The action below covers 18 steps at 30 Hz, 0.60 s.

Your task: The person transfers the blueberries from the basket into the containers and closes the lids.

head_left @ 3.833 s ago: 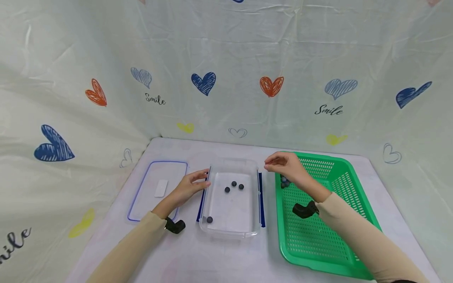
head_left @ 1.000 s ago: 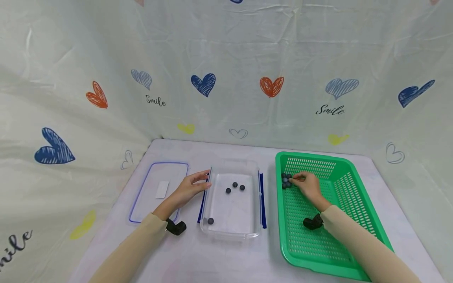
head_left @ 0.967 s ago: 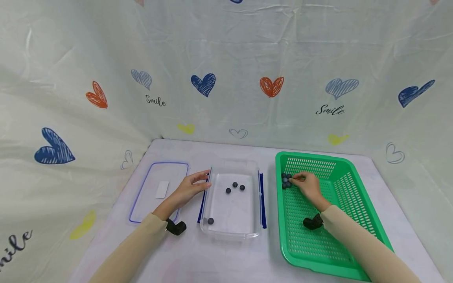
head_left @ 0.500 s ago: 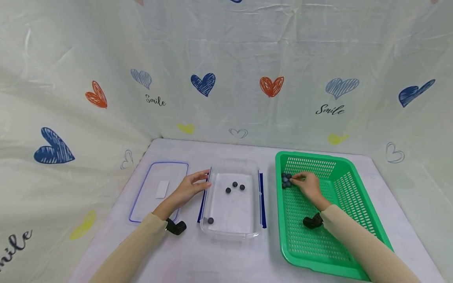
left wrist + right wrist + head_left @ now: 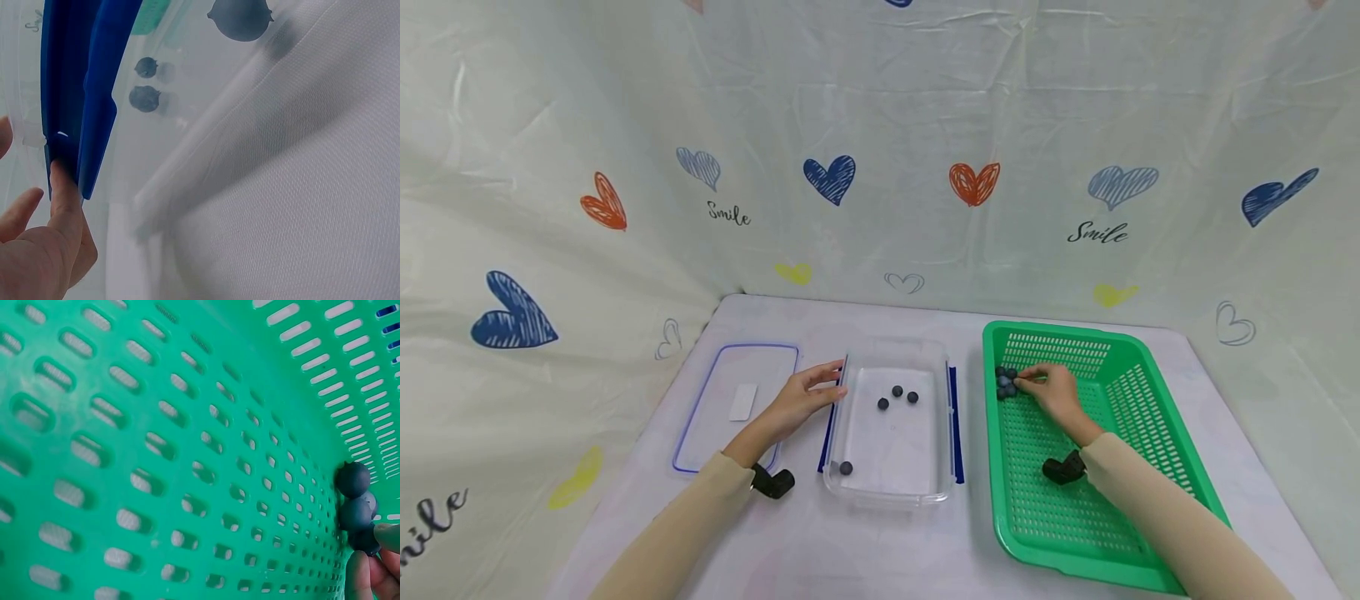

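Note:
In the green basket [image 5: 1028,500], my right hand [image 5: 1054,396] pinches a blueberry [image 5: 364,539] between thumb and fingertips. It sits at the edge of a small cluster of blueberries [image 5: 1003,383] in the basket's far left corner. Part of that cluster is hidden by the fingers. My left hand [image 5: 801,400] rests against the left side of a clear plastic container [image 5: 891,498], its fingers loosely extended. In the left wrist view, one fingertip touches the blue clip [image 5: 100,94] that hangs open there. Several blueberries [image 5: 883,404] lie spread on the container's floor, one in the near left corner.
A clear lid with a blue-edged rim [image 5: 722,343] and a white label [image 5: 742,402] lies left of the container. Another blue clip [image 5: 956,425] hangs along the container's right side, next to the basket. A white curtain with printed hearts [image 5: 895,225] stands behind the table.
From above the gap between container and basket, my right hand has come down to the blueberry cluster. Over the last second it has stayed nearly still there. My left hand has kept its place.

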{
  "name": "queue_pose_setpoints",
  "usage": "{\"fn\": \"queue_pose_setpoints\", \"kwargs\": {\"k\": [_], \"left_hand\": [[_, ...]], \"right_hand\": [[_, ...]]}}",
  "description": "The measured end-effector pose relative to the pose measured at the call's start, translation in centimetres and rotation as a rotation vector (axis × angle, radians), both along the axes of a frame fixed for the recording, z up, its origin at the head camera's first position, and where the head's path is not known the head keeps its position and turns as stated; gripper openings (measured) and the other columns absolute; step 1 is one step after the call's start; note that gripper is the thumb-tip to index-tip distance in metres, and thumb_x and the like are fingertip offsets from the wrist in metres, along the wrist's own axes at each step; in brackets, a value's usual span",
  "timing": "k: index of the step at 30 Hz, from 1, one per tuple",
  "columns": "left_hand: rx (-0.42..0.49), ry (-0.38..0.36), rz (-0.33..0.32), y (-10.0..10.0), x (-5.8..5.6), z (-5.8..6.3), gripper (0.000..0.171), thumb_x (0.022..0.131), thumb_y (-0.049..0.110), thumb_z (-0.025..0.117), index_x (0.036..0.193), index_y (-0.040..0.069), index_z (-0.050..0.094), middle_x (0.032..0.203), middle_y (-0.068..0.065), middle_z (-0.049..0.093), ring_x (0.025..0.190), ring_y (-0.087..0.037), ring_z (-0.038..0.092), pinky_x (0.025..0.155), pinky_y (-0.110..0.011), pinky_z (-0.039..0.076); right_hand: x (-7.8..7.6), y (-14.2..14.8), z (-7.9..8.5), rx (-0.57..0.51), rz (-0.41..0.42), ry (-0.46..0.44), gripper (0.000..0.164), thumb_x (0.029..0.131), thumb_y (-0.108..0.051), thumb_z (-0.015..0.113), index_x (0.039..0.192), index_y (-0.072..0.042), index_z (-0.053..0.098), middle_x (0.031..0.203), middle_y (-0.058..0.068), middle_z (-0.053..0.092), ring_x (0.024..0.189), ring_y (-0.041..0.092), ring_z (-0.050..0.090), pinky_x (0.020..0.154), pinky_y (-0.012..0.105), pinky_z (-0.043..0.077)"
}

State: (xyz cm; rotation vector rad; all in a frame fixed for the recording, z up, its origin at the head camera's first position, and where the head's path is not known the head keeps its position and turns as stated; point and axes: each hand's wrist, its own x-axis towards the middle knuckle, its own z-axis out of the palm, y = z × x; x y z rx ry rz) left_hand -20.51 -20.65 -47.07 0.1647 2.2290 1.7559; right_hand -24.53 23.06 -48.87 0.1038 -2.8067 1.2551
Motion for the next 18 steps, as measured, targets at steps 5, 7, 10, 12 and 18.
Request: {"fn": "queue_pose_setpoints", "kwargs": {"k": [5, 7, 10, 12, 18], "left_hand": [[-0.004, 0.002, 0.000, -0.1, 0.0, -0.1, 0.065, 0.095, 0.023, 0.070, 0.151, 0.007, 0.042, 0.146, -0.024, 0.045, 0.132, -0.042, 0.045, 0.106, -0.050, 0.041], [-0.002, -0.004, 0.001, -0.2, 0.0, -0.2, 0.065, 0.095, 0.023, 0.071, 0.152, 0.008, 0.042, 0.146, -0.024, 0.045, 0.133, -0.042, 0.045, 0.107, -0.050, 0.041], [-0.001, -0.010, 0.001, -0.1, 0.0, -0.2, 0.066, 0.095, 0.024, 0.071, 0.152, 0.008, 0.042, 0.146, -0.023, 0.045, 0.133, -0.042, 0.044, 0.107, -0.050, 0.041], [0.002, -0.013, 0.000, -0.1, 0.0, -0.2, 0.066, 0.095, 0.024, 0.071, 0.152, 0.008, 0.042, 0.147, -0.023, 0.045, 0.133, -0.042, 0.044, 0.107, -0.050, 0.040], [0.009, -0.017, -0.004, -0.1, -0.1, -0.2, 0.066, 0.095, 0.024, 0.071, 0.152, 0.008, 0.041, 0.147, -0.024, 0.043, 0.133, -0.042, 0.045, 0.108, -0.051, 0.040]], "right_hand": [[0.1, 0.0, 0.4, -0.004, 0.004, 0.002, 0.014, 0.089, -0.004, 0.074, 0.095, 0.009, 0.073, 0.094, 0.023, 0.071, 0.091, 0.042, 0.068, 0.070, 0.046, 0.057], [0.1, 0.1, 0.4, -0.009, 0.005, 0.007, 0.013, 0.089, -0.004, 0.074, 0.095, 0.008, 0.074, 0.094, 0.023, 0.071, 0.091, 0.042, 0.069, 0.069, 0.045, 0.057], [0.1, 0.4, 0.5, -0.023, 0.005, 0.005, 0.014, 0.089, -0.004, 0.074, 0.096, 0.009, 0.074, 0.096, 0.024, 0.071, 0.090, 0.041, 0.069, 0.069, 0.043, 0.057], [0.0, 0.6, 0.6, -0.025, 0.000, 0.000, 0.015, 0.090, -0.005, 0.074, 0.097, 0.008, 0.073, 0.097, 0.023, 0.071, 0.091, 0.041, 0.069, 0.070, 0.042, 0.058], [0.0, 1.2, 1.3, -0.040, -0.008, -0.013, 0.018, 0.093, -0.007, 0.071, 0.102, 0.007, 0.073, 0.104, 0.024, 0.070, 0.097, 0.041, 0.067, 0.076, 0.046, 0.057]]}}
